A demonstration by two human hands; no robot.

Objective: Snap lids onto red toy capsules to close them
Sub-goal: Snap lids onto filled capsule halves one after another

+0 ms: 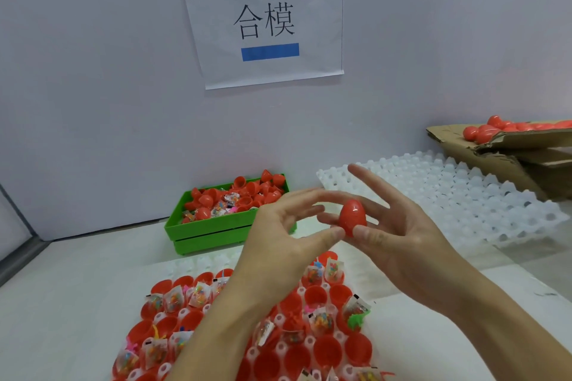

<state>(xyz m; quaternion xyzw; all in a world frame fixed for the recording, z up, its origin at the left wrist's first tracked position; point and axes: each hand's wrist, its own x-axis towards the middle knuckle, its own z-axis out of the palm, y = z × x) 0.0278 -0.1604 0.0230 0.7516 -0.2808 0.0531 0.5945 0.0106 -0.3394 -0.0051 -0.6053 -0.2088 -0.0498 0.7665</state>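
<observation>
A closed red egg-shaped capsule (pixel 353 216) is held upright above the table. My right hand (pixel 411 244) pinches it between thumb and the fingers behind it, with the other fingers spread. My left hand (pixel 278 235) is beside it with relaxed, spread fingers; only its thumb tip touches the capsule's lower left side. Below my arms, a white tray (pixel 192 266) holds several open red capsule halves (pixel 328 349), many with small bagged toys (pixel 173 300) in them. A green crate (pixel 216 232) behind holds loose red lids (pixel 247 192).
An empty white plastic tray (pixel 464 195) lies at the right. Behind it a cardboard box (pixel 510 148) holds closed red capsules (pixel 489 130). A paper sign (pixel 266 22) hangs on the wall close behind the crate.
</observation>
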